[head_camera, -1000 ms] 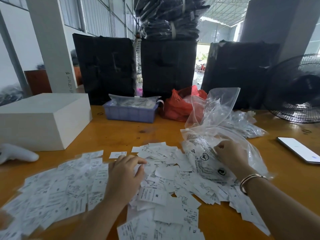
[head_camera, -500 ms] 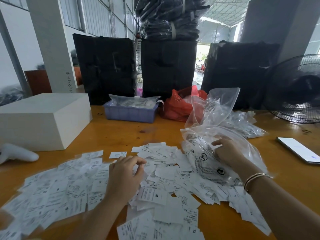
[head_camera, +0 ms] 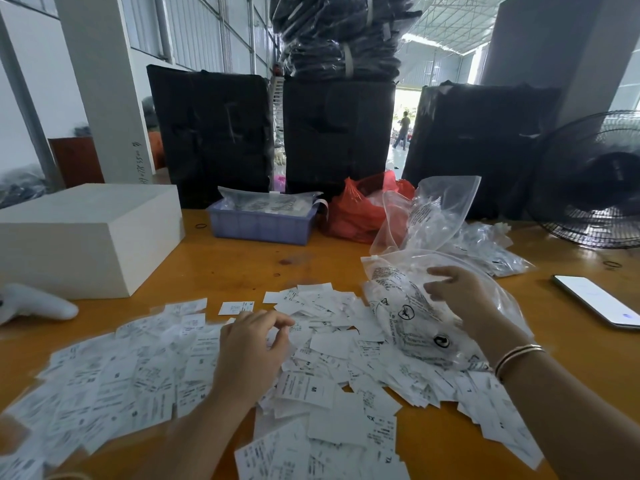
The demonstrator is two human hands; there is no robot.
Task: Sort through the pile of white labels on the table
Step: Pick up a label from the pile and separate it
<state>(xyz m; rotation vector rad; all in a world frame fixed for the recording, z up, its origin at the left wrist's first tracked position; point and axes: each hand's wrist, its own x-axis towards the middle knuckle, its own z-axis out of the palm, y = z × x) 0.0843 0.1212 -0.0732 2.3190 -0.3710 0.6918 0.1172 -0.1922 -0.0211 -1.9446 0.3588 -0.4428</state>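
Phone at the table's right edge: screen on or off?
On. The phone lies flat, face up, and its screen glows white.

Bright daylight comes in from the open doorway (head_camera: 403,133) far at the back and looks washed out white, the table (head_camera: 242,268) shines a little, the side walls bend at the edges, and the labels (head_camera: 86,386) at the left look blurry.
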